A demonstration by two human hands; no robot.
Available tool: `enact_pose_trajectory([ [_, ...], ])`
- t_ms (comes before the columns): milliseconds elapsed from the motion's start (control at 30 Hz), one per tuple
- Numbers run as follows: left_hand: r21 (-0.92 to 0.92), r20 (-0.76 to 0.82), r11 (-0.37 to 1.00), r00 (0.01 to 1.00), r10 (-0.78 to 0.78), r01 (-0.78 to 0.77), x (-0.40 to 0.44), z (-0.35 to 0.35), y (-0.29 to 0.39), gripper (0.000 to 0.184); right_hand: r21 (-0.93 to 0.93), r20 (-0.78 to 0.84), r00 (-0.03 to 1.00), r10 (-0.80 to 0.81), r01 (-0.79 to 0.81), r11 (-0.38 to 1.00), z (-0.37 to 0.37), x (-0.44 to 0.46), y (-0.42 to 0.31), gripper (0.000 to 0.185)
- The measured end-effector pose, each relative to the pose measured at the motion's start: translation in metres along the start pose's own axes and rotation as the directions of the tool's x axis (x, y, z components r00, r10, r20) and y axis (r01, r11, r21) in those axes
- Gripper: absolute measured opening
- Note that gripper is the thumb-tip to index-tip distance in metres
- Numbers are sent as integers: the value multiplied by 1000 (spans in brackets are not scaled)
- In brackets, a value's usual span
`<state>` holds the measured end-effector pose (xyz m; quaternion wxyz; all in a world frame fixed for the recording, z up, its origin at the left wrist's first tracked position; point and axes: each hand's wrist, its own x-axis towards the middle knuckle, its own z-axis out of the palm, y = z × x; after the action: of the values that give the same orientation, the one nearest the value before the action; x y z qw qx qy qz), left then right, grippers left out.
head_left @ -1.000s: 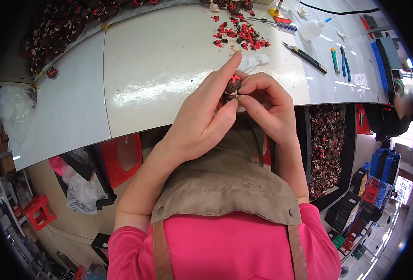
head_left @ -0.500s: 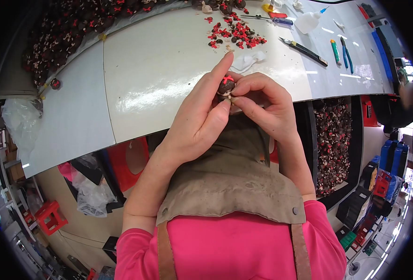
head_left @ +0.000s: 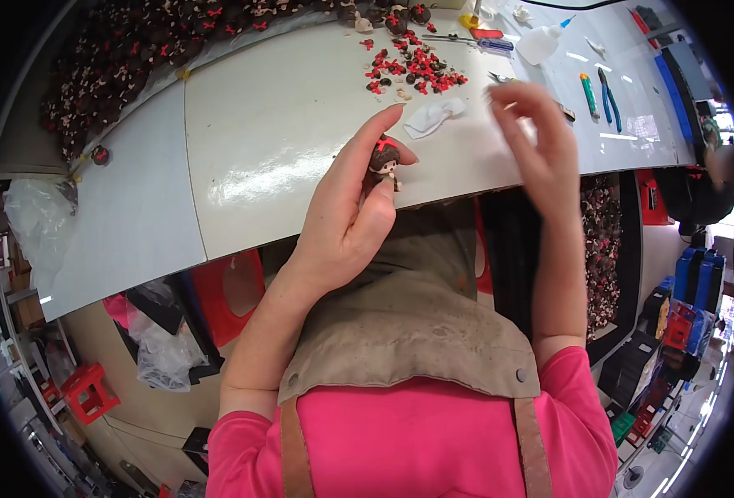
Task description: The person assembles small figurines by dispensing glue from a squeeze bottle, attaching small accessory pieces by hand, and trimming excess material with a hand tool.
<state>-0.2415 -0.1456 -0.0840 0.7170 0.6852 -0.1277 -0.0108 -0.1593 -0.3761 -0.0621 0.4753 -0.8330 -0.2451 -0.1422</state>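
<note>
My left hand [head_left: 346, 212] is closed around a small doll figurine [head_left: 384, 163] with dark brown hair, a pale face and a red bow on top. The thumb presses against its lower body, and the fingers curl behind it. Blurred by motion, my right hand [head_left: 541, 137] is raised to the right over the table, its thumb and forefinger apart and nothing visible between them. Beneath that hand lies a craft knife [head_left: 566, 110], mostly covered. A crumpled white cloth [head_left: 435, 118] rests between the two hands.
Red bows and small dark pieces [head_left: 421, 66] lie loose at the back. A screwdriver [head_left: 495, 44], a white squeeze bottle [head_left: 541, 43], a green-handled tool [head_left: 589, 95] and blue pliers [head_left: 608, 100] are at right. Many figurines [head_left: 134, 75] fill the far left; a tray [head_left: 604, 249] holds more.
My right hand has let go of the figurine and moved right, over the craft knife. The left hand keeps the figurine, now lower and turned so its face and body show.
</note>
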Motion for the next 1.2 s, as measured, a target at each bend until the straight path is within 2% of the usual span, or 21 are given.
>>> enact_pose_trajectory([
  [33,12,-5,1000,1000,14,-14,0,0,-1,59,-242,-3,995,-104,100,965,-12,10,9,24],
  [67,-2,-7,1000,1000,6,-6,1,1,0,59,-348,-15,991,-133,120,930,-18,15,19,25],
  [167,-28,-8,1000,1000,-7,7,1,1,3,59,-556,101,991,-88,129,821,-32,17,51,24],
  [300,-24,-5,1000,1000,11,-11,1,0,1,59,-596,120,992,-38,103,796,-34,14,55,21],
  [500,-43,-5,999,1000,0,0,0,-1,2,59,-540,64,998,12,24,841,-34,10,54,19],
  [600,-61,-5,998,1000,1,-2,-1,-1,1,60,-318,-3,996,90,-87,944,-30,4,27,18],
  [700,-60,-3,998,1000,-8,8,0,-1,1,60,-96,159,965,209,-195,976,-22,-4,-24,19],
  [767,-58,-1,998,1000,-13,13,1,-1,2,60,-63,335,938,85,-67,996,-15,-8,-42,20],
  [800,-56,-3,998,1000,-14,13,1,-1,3,60,-30,374,921,105,-101,994,-11,-11,-51,22],
  [833,-54,-7,998,1000,-15,14,0,-1,3,60,-72,417,908,32,-2,997,-9,-10,-57,23],
  [900,-26,-1,1000,1000,2,-2,0,-2,2,60,-76,448,894,-11,51,996,-5,-10,-60,23],
  [1200,-12,14,1000,1000,9,-9,0,-3,1,61,-53,516,855,-49,89,995,3,-2,-58,21],
])
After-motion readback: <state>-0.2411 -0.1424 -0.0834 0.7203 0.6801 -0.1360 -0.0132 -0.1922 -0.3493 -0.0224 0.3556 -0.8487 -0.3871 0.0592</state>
